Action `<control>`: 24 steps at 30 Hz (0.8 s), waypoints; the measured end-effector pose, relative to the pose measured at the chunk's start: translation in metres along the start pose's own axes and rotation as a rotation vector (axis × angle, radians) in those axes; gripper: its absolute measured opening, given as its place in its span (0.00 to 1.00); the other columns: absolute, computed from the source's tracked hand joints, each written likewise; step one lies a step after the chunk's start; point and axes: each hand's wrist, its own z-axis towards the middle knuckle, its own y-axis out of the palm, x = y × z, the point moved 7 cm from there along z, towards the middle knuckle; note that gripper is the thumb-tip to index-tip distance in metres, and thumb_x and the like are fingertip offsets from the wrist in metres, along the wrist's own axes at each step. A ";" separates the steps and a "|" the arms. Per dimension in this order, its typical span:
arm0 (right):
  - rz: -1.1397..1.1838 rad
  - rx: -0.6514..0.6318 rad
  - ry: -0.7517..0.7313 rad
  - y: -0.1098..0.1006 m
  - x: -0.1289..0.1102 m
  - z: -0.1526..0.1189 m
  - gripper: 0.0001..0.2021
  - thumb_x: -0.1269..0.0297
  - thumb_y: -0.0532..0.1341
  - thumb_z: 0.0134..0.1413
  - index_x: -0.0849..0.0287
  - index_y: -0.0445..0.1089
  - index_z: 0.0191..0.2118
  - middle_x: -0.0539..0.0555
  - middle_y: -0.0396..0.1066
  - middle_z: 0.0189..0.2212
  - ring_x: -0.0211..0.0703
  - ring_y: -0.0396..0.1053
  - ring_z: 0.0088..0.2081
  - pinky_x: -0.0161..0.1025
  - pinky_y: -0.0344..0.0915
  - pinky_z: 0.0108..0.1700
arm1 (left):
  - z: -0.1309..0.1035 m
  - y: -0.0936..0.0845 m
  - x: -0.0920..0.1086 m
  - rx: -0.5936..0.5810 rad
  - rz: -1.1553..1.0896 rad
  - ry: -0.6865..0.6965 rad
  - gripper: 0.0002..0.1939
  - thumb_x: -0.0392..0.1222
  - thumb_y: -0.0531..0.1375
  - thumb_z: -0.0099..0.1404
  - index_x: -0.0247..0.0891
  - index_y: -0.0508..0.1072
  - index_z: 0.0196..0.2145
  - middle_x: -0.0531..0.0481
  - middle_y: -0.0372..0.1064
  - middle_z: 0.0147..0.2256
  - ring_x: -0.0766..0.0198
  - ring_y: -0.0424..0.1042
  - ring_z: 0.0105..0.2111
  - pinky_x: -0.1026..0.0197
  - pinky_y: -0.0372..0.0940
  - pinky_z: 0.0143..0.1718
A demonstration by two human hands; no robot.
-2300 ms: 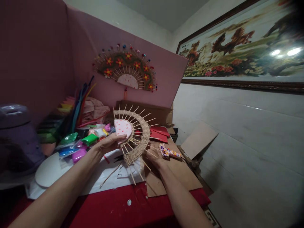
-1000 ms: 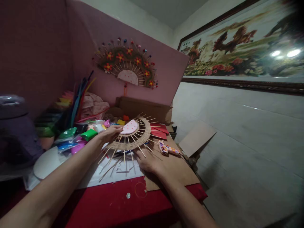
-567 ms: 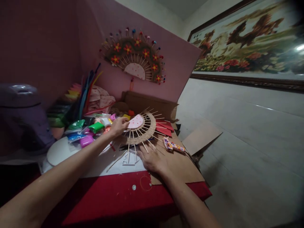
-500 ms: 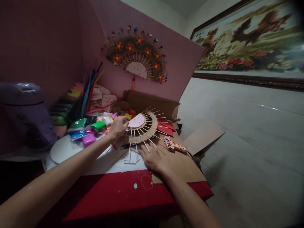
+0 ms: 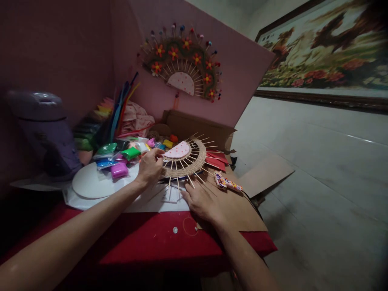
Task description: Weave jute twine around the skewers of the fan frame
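My left hand [image 5: 150, 166] is closed on the left end of a fan-shaped craft [image 5: 198, 162], by its spotted half-round centre [image 5: 178, 150]. The craft has thin sticks spreading outward through a curved band of wound twine. Under the craft's front right sticks, my right hand [image 5: 200, 199] rests low near the cardboard, its fingers partly hidden by the sticks; whether it grips anything is unclear. A flower-patterned glue gun [image 5: 227, 182] lies to the right of that hand.
Colourful clay packets [image 5: 119, 169] and a white disc [image 5: 91, 182] lie at the left, near a purple flask [image 5: 45, 133]. Red sheets [image 5: 216, 159] sit on brown cardboard [image 5: 242, 214]. A decorated fan [image 5: 182, 60] hangs on the pink board behind.
The view has shifted, so the scene sits slightly further right. My left hand still holds the craft, which is tilted a little flatter. My right hand stays beneath its front edge.
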 end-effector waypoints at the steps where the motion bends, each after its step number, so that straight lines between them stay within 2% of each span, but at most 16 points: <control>1: 0.001 -0.016 0.004 -0.004 -0.003 -0.004 0.11 0.60 0.52 0.63 0.61 0.68 0.40 0.62 0.69 0.45 0.49 0.64 0.49 0.44 0.60 0.50 | -0.002 -0.002 0.002 -0.002 -0.014 -0.003 0.13 0.36 0.53 0.55 0.34 0.74 0.37 0.47 0.73 0.32 0.62 0.70 0.31 0.60 0.63 0.35; 3: -0.006 -0.012 -0.018 -0.015 -0.011 -0.015 0.14 0.59 0.54 0.61 0.62 0.67 0.46 0.64 0.65 0.52 0.52 0.59 0.55 0.45 0.58 0.53 | -0.006 -0.008 0.004 0.005 -0.016 -0.001 0.13 0.37 0.54 0.56 0.35 0.74 0.37 0.48 0.73 0.30 0.62 0.70 0.31 0.60 0.62 0.35; 4: -0.012 -0.011 -0.025 -0.021 -0.014 -0.020 0.14 0.59 0.55 0.61 0.62 0.68 0.46 0.63 0.65 0.53 0.52 0.60 0.55 0.44 0.57 0.52 | -0.008 -0.011 0.003 0.012 0.002 0.002 0.12 0.37 0.54 0.56 0.36 0.74 0.36 0.49 0.73 0.30 0.62 0.70 0.31 0.60 0.62 0.35; 6: -0.024 -0.032 0.033 -0.032 -0.015 -0.030 0.10 0.60 0.56 0.60 0.58 0.70 0.40 0.60 0.72 0.44 0.49 0.66 0.47 0.43 0.60 0.47 | -0.011 -0.017 0.001 0.020 0.051 0.032 0.11 0.37 0.54 0.55 0.37 0.74 0.34 0.49 0.73 0.30 0.61 0.70 0.31 0.60 0.62 0.35; 8: -0.050 -0.047 0.144 -0.044 -0.011 -0.035 0.12 0.59 0.53 0.62 0.56 0.71 0.34 0.56 0.74 0.32 0.46 0.69 0.36 0.40 0.59 0.37 | -0.012 -0.017 -0.002 0.000 0.094 0.072 0.09 0.36 0.55 0.55 0.38 0.74 0.31 0.50 0.73 0.29 0.61 0.70 0.31 0.59 0.62 0.35; 9: -0.064 -0.034 0.187 -0.051 -0.009 -0.034 0.13 0.59 0.52 0.62 0.56 0.71 0.32 0.55 0.73 0.28 0.45 0.69 0.32 0.39 0.58 0.34 | -0.012 -0.016 -0.002 -0.021 0.106 0.112 0.08 0.35 0.55 0.54 0.38 0.74 0.29 0.50 0.73 0.29 0.61 0.69 0.32 0.59 0.62 0.36; 11: -0.076 0.019 0.200 -0.063 -0.009 -0.024 0.14 0.62 0.51 0.63 0.56 0.71 0.31 0.54 0.73 0.28 0.44 0.68 0.31 0.39 0.55 0.32 | -0.013 -0.009 0.000 -0.082 0.122 0.229 0.06 0.34 0.56 0.52 0.39 0.73 0.26 0.50 0.72 0.28 0.60 0.68 0.33 0.58 0.62 0.38; 14: -0.047 0.107 0.049 -0.065 -0.012 0.007 0.08 0.67 0.54 0.58 0.57 0.71 0.34 0.55 0.73 0.35 0.44 0.67 0.37 0.39 0.57 0.36 | -0.020 0.005 0.010 -0.195 0.128 0.422 0.05 0.32 0.57 0.52 0.39 0.73 0.26 0.50 0.72 0.29 0.60 0.66 0.35 0.56 0.62 0.40; 17: 0.021 0.163 -0.119 -0.050 -0.009 0.036 0.07 0.70 0.57 0.52 0.58 0.71 0.37 0.55 0.72 0.39 0.46 0.64 0.44 0.41 0.57 0.44 | -0.029 0.016 0.017 -0.278 0.120 0.504 0.06 0.32 0.57 0.54 0.39 0.73 0.29 0.49 0.72 0.32 0.59 0.66 0.38 0.55 0.61 0.43; 19: 0.092 0.302 -0.101 -0.044 0.006 0.045 0.08 0.73 0.56 0.51 0.58 0.71 0.36 0.55 0.72 0.39 0.47 0.63 0.45 0.43 0.56 0.48 | -0.033 0.019 0.021 -0.293 0.119 0.514 0.07 0.32 0.57 0.55 0.39 0.73 0.30 0.48 0.72 0.33 0.59 0.66 0.39 0.54 0.61 0.43; 20: 0.128 0.427 -0.034 -0.045 0.019 0.044 0.08 0.73 0.55 0.52 0.58 0.70 0.36 0.56 0.71 0.39 0.48 0.63 0.45 0.44 0.56 0.49 | -0.034 0.018 0.022 -0.282 0.114 0.507 0.07 0.31 0.57 0.55 0.39 0.73 0.30 0.48 0.72 0.33 0.58 0.66 0.39 0.53 0.62 0.43; 22: 0.190 0.656 0.112 -0.048 0.045 0.033 0.10 0.72 0.52 0.55 0.58 0.69 0.38 0.57 0.71 0.39 0.48 0.63 0.44 0.45 0.56 0.48 | -0.030 0.013 0.021 -0.207 0.091 0.453 0.09 0.30 0.56 0.53 0.39 0.73 0.30 0.48 0.73 0.34 0.58 0.67 0.39 0.53 0.62 0.43; 24: 0.218 0.792 0.198 -0.050 0.061 0.021 0.11 0.70 0.51 0.58 0.58 0.69 0.40 0.57 0.70 0.38 0.49 0.64 0.43 0.46 0.56 0.48 | -0.021 0.002 0.012 -0.087 0.039 0.328 0.11 0.30 0.55 0.52 0.39 0.73 0.31 0.48 0.73 0.34 0.59 0.68 0.38 0.54 0.63 0.43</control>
